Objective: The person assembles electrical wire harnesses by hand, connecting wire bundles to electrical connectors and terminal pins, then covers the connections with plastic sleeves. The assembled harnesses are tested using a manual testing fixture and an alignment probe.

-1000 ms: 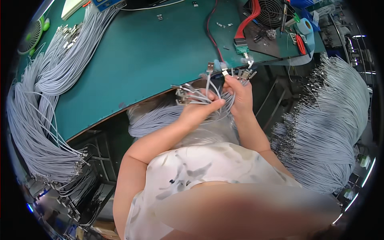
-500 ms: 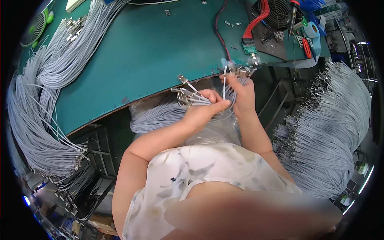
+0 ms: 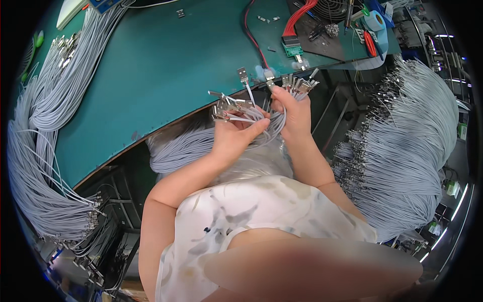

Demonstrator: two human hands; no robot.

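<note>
Grey USB cables loop between my two hands at the table's front edge. My left hand (image 3: 230, 137) is closed around several of them, their metal plugs (image 3: 224, 106) fanning out above the fingers. One USB plug (image 3: 243, 75) sticks up apart from that bunch, over the table edge. My right hand (image 3: 296, 117) grips another bunch, whose plugs (image 3: 303, 86) poke out past its fingers. Its thumb and forefinger pinch a single metal plug (image 3: 270, 83) against a small connector (image 3: 268, 74) fixed at the edge, where a red-and-black wire ends. Whether that plug is inserted, I cannot tell.
A green table (image 3: 151, 75) spans the far side. Grey cable bundles hang over its left end (image 3: 45, 186), and a large cable heap (image 3: 402, 161) stands right. A green circuit board (image 3: 293, 48) with red wires and red-handled pliers (image 3: 370, 44) lie back right. More cables (image 3: 183, 148) rest below.
My right thumb and forefinger have moved from a white cable length to a plug at the edge connector. My left hand has turned palm-up and drawn slightly away. The whole view has shifted.
</note>
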